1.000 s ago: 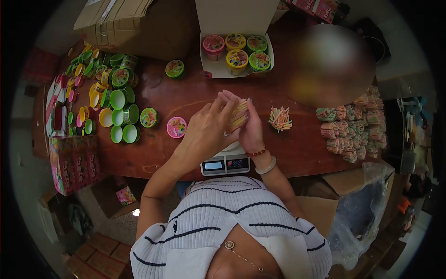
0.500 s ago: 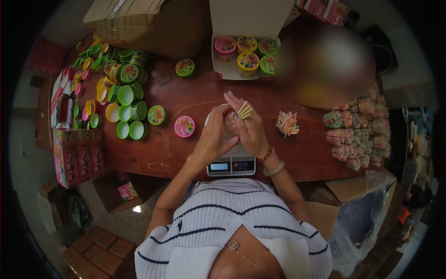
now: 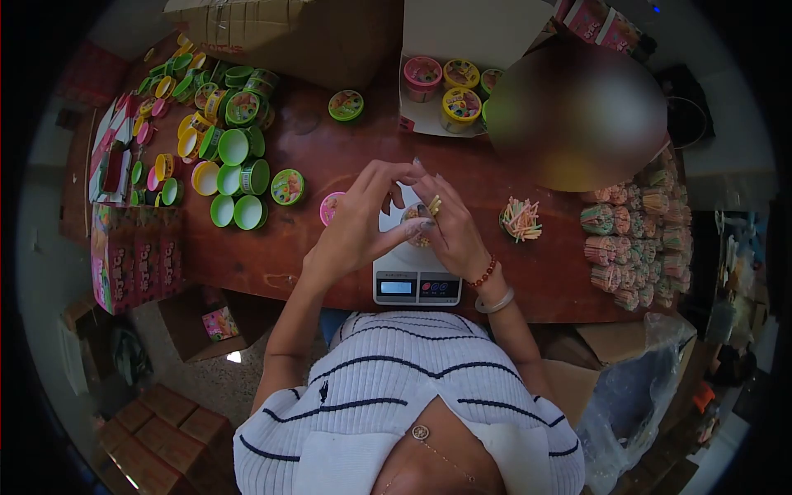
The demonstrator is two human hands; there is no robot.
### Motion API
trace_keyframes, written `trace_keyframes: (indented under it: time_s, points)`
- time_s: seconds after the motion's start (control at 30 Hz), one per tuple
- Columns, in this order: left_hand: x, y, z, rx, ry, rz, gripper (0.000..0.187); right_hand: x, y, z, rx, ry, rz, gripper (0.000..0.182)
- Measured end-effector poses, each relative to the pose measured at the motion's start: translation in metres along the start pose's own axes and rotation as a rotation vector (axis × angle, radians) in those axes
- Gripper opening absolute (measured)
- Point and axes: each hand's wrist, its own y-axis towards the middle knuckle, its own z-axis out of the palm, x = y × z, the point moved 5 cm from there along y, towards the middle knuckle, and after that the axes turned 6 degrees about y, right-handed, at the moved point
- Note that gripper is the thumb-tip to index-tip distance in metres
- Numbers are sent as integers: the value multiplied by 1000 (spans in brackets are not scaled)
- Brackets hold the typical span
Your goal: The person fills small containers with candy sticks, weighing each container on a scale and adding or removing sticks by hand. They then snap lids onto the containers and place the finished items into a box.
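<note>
A white digital kitchen scale lies on the table below my hands. On its platform a small round container of short sticks shows partly between my hands, which hide much of it. My right hand grips a few pale yellow sticks between thumb and fingers, over the container. My left hand arches above the platform's left side, thumb and fingers apart, fingertips close to the right hand's; I see nothing in it. Beside it, a pink-lidded tub is half covered.
A small pile of pastel sticks sits to the right. Beyond it are many stacked stick bundles. Open green and yellow tubs crowd the left. A green-lidded tub stands nearer. An open white box holds lidded tubs behind.
My left hand has spread and moved left, away from the right hand. The container on the scale shows between them. My right hand still holds sticks. The view has shifted slightly.
</note>
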Motion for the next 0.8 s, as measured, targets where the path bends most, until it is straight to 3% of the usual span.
trace_keyframes:
  time_s: [0.23, 0.3, 0.43, 0.5, 0.53, 0.6, 0.73, 0.8]
  points:
    - [-6, 16, 11, -36, 71, 251, 34, 17, 11, -12, -54, 20, -70, 55]
    - [-15, 25, 7, -16, 50, 311, 29, 23, 12, -25, -144, 148, 39, 54]
    - [-39, 34, -6, -66, -34, 257, 28, 36, 12, -39, -219, 302, 201, 48]
    - [-35, 31, -17, -84, 106, 195, 27, 32, 6, -48, -307, 609, 288, 40]
    - [-29, 29, -14, -5, 168, 216, 24, 28, -1, -53, -311, 613, 296, 40]
    - [-19, 24, 1, 75, 212, 207, 21, 7, -23, -60, -438, 1038, 432, 24]
    - [-6, 18, 28, 213, 253, 126, 16, -7, -40, -63, -478, 1176, 374, 27]
    - [-4, 19, 28, 201, 249, 189, 17, -7, -42, -58, -485, 1167, 410, 31]
